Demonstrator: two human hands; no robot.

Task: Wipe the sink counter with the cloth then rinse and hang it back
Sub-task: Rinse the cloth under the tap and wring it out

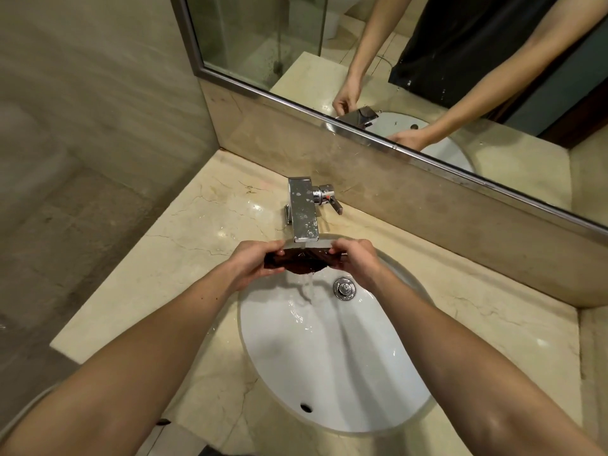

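Note:
A dark brown cloth (pixel 302 261) is stretched between my two hands right under the spout of the chrome faucet (pixel 304 213). My left hand (pixel 253 261) grips its left end and my right hand (pixel 357 258) grips its right end. Water pours from the spout onto the cloth and streams off it into the white oval sink (pixel 345 373), near the chrome drain plug (pixel 344 288). The beige marble counter (pixel 184 258) around the sink looks wet and shiny by the faucet.
A mirror (pixel 427 77) with a metal frame runs along the back wall above a marble backsplash (pixel 427 205). The faucet lever (pixel 330 200) sticks out to the right. A tiled wall stands on the left, and the counter's left edge drops off.

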